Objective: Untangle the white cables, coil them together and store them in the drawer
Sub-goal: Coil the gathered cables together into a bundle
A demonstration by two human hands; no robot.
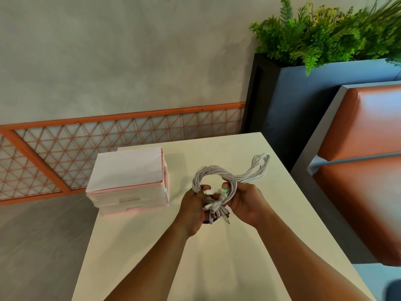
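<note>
- Head view: two bare forearms are reaching in over the tabletop (217,261), hands meeting near its middle.
- Person's left hand (193,205) is gripping the left side of the white cables (213,170), thumb lying across the strands and fingers curled round them.
- Opposite it, the right hand (245,205) is gripping the right side of the same bundle, fingers curled round the strands.
- Between the two hands the white cables are forming one round multi-strand coil, which is being held up rather than lying flat.
- A long doubled tail (260,164) is running out from the right hand toward the tabletop's far right edge; cannot tell if it is touching the surface.
- Bunched plug ends (213,206) are hanging below the coil, between the palms.
- A small purple object (209,220) is showing just under the plugs; cannot tell what it is.
- At the tabletop's left edge a pink-framed drawer unit (130,196) is standing, left of the hands and apart from them, with its drawers looking shut.
- A white sheet (128,168) is lying on top of it.
- Behind, an orange lattice rail (108,144) is running along the grey wall.
- To the right, an orange padded bench (364,148) is sitting beside the tabletop, with green plants (325,33) growing above it.
</note>
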